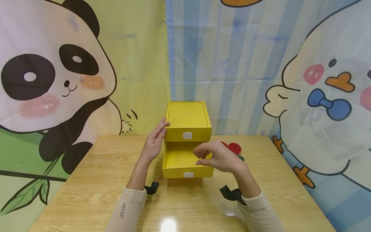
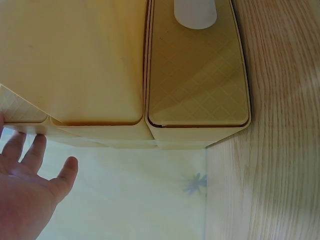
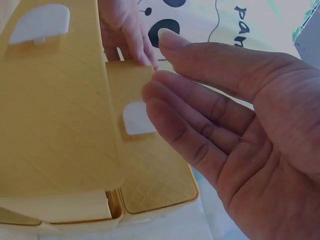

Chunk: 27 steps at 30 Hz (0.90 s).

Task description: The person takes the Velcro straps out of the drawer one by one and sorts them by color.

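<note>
Drawer (image 1: 178, 158) | points toward person (image 1: 124, 207) | front panel (image 1: 175, 173): long axis left-right

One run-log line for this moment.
left hand: touching yellow cabinet | right hand: empty, by pulled-out middle drawer | top drawer: closed

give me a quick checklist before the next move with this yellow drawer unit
1. Left hand steadying the drawer unit: ok, fingers touch its left side near the top.
2. Middle drawer pulled out: ok.
3. Top drawer and bottom drawer shut: ok, both sit flush.
4. Right hand free: ok, it holds nothing.
5. Right hand apart from the middle drawer: cannot tell, they overlap in the head view.
6. Whole inside of the middle drawer visible: not ok, the right hand hides part.
</note>
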Motion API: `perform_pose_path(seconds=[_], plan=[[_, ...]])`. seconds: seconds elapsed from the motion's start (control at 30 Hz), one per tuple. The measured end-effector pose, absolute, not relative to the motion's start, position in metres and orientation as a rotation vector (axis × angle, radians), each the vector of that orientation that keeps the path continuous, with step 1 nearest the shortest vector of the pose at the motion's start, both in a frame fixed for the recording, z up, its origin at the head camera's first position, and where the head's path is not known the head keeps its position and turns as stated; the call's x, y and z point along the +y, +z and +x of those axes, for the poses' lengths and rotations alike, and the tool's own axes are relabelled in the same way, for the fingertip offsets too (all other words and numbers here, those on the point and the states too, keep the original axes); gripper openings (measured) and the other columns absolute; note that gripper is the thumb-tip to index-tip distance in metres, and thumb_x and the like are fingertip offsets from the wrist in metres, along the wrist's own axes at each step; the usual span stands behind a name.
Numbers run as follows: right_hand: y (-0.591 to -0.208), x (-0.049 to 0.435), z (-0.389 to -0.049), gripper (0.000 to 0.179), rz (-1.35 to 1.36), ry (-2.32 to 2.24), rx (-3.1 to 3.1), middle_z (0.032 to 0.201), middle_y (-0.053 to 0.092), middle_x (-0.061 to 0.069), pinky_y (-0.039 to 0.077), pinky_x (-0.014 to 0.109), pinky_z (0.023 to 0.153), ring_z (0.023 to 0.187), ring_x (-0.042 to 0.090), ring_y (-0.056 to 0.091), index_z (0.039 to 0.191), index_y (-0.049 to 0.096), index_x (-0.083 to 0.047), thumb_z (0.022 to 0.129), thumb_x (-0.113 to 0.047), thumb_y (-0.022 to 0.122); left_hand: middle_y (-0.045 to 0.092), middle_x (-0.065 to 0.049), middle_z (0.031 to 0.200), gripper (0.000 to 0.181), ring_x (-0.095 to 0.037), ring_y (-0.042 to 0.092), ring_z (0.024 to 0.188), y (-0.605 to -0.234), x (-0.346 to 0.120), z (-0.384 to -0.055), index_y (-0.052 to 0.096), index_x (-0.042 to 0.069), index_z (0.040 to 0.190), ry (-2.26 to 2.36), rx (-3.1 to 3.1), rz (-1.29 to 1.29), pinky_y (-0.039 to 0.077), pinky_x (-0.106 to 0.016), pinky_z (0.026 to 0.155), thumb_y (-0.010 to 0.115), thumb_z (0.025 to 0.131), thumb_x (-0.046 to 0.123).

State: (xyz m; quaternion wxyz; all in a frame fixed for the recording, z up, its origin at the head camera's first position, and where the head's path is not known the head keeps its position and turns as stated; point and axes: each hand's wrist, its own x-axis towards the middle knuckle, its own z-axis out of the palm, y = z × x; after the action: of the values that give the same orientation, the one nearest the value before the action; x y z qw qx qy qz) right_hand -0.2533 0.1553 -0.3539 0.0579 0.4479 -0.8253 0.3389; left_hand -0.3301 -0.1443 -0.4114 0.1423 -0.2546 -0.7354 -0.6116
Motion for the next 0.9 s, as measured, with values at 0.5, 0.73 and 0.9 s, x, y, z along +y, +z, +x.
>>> perform_pose_path(seconds=[0.5, 0.73, 0.9], plan=[[-0.357, 0.134, -0.247, 0.02, 1.465, 1.001, -2.492, 0.099, 0.08, -0.001, 0.063, 0.024, 0.079, 0.089, 0.006, 0.074, 0.109, 0.079, -0.01, 0.09, -0.01, 0.083, 0.023, -0.011, 0.174, 0.036, -0.02, 0.02, 0.161, -0.396, -0.141, -0.314, 0.056, 0.006, 0.145, -1.778, -2.122, -0.745, 0.024, -0.048, 0.128, 0.039, 0.115, 0.015], [-0.357, 0.133, -0.244, 0.01, 1.474, 0.991, -2.586, 0.09, 0.08, -0.002, 0.06, 0.017, 0.071, 0.077, -0.002, 0.071, 0.099, 0.081, -0.008, 0.09, -0.012, 0.083, 0.022, -0.011, 0.174, 0.037, -0.018, 0.02, 0.161, -0.395, -0.141, -0.313, 0.056, 0.008, 0.146, -1.776, -2.122, -0.745, 0.024, -0.044, 0.128, 0.039, 0.115, 0.016], [-0.356, 0.134, -0.242, 0.007, 1.461, 0.98, -2.684, 0.088, 0.08, -0.003, 0.06, 0.016, 0.071, 0.075, -0.004, 0.071, 0.096, 0.082, -0.006, 0.09, -0.01, 0.082, 0.023, -0.007, 0.174, 0.037, -0.016, 0.019, 0.161, -0.396, -0.141, -0.313, 0.056, 0.009, 0.146, -1.781, -2.126, -0.741, 0.024, -0.043, 0.128, 0.038, 0.115, 0.017]])
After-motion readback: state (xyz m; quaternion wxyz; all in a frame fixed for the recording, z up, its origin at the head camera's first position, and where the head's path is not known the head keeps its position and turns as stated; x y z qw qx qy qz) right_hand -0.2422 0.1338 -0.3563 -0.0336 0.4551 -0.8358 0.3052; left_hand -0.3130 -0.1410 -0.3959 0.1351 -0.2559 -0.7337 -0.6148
